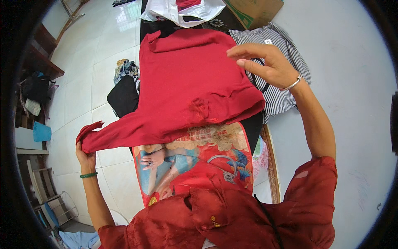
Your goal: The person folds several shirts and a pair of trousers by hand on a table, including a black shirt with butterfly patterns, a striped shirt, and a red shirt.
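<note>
A red knit long-sleeved top (186,74) lies spread across a dark table, one sleeve stretched out to the left past the table's side. My left hand (86,157), with a green bangle on its wrist, grips the cuff end of that sleeve. Above the top's right edge hovers my right hand (267,63), wearing a silver bangle, its thumb and fingers apart and nothing between them. Under that hand, partly covered by it, rests a black-and-white striped garment (292,62). The top's other sleeve cannot be made out clearly.
A printed apron or sheet (192,165) spreads between me and the table. Behind the top are a white plastic bag (199,15) and a cardboard box (261,12). Folded black cloth (124,96) and patterned cloth (126,70) lie at the left. A wall (351,109) borders the right side.
</note>
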Tool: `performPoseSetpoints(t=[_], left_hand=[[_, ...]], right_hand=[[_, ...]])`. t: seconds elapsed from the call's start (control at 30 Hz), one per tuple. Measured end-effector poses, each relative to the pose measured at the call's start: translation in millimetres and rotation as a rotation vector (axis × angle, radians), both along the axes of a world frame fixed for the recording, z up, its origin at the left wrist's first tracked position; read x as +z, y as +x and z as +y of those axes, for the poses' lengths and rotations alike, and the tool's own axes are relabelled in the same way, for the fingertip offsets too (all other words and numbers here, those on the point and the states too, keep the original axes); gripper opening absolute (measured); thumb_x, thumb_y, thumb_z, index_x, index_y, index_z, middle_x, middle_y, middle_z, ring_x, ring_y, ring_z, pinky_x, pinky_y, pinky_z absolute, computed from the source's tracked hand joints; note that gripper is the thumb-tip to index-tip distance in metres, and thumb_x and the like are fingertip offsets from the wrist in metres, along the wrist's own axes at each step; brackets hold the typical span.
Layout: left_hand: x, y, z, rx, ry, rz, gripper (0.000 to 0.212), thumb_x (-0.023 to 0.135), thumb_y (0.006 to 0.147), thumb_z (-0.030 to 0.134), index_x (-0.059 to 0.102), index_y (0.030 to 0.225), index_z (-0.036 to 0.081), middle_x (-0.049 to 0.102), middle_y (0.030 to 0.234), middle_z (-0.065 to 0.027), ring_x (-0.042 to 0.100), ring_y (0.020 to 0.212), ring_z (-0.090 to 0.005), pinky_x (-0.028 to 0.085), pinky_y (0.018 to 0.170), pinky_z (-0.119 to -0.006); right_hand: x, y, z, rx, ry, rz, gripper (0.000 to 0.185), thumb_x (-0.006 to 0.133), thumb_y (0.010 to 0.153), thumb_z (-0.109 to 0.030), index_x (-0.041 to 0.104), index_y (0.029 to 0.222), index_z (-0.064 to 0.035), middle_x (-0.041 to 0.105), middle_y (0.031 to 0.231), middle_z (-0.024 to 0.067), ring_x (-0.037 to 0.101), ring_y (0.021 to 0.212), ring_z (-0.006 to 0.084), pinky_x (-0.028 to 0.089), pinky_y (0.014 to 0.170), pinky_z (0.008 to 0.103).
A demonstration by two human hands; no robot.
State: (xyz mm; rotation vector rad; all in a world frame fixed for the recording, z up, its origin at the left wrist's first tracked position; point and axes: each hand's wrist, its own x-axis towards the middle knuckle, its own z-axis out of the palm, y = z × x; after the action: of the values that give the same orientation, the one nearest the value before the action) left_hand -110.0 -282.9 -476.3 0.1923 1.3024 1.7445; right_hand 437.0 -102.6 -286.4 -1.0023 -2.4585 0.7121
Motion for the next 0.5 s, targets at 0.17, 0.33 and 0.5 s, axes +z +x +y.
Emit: performPoseSetpoints(t=[0.17, 0.33, 0.5], left_hand=[[-16.5, -4.0, -7.1, 0.067, -0.068, -0.031, 0.03, 0.036, 0.094, 0.021, 0.049, 0.114, 0.002, 0.057, 0.112, -0.0135, 0.058, 0.1, -0.0261, 0.053, 0.082, -0.038], [-31.5, -8.1, -2.4, 0.046, -0.1, -0.033, 0.03, 0.035, 0.095, 0.02, 0.05, 0.113, 0.001, 0.058, 0.111, -0.0143, 0.058, 0.099, -0.026, 0.053, 0.082, -0.037], [-56.1, -37.7, -6.1, 0.052, -0.119, -0.071, 0.031, 0.033, 0.095, 0.018, 0.05, 0.113, 0.0, 0.059, 0.109, -0.0149, 0.06, 0.095, -0.0258, 0.055, 0.078, -0.036]], right_hand=[[-45.9, 49.2, -1.0, -0.204, -0.236, -0.238, 0.027, 0.061, 0.083, -0.022, 0.063, 0.102, -0.0026, 0.064, 0.099, 0.012, 0.062, 0.089, 0.0213, 0.049, 0.08, 0.0305], [-122.0, 88.8, -41.1, -0.238, 0.523, -0.529, 0.039, 0.068, 0.072, -0.025, 0.059, 0.103, -0.0038, 0.059, 0.107, 0.0131, 0.059, 0.093, 0.0284, 0.049, 0.074, 0.0351], [-151.4, 104.5, -46.0, -0.389, 0.442, -0.667, 0.037, 0.063, 0.068, -0.016, 0.059, 0.104, -0.008, 0.059, 0.107, 0.0135, 0.059, 0.089, 0.0274, 0.048, 0.068, 0.0344]])
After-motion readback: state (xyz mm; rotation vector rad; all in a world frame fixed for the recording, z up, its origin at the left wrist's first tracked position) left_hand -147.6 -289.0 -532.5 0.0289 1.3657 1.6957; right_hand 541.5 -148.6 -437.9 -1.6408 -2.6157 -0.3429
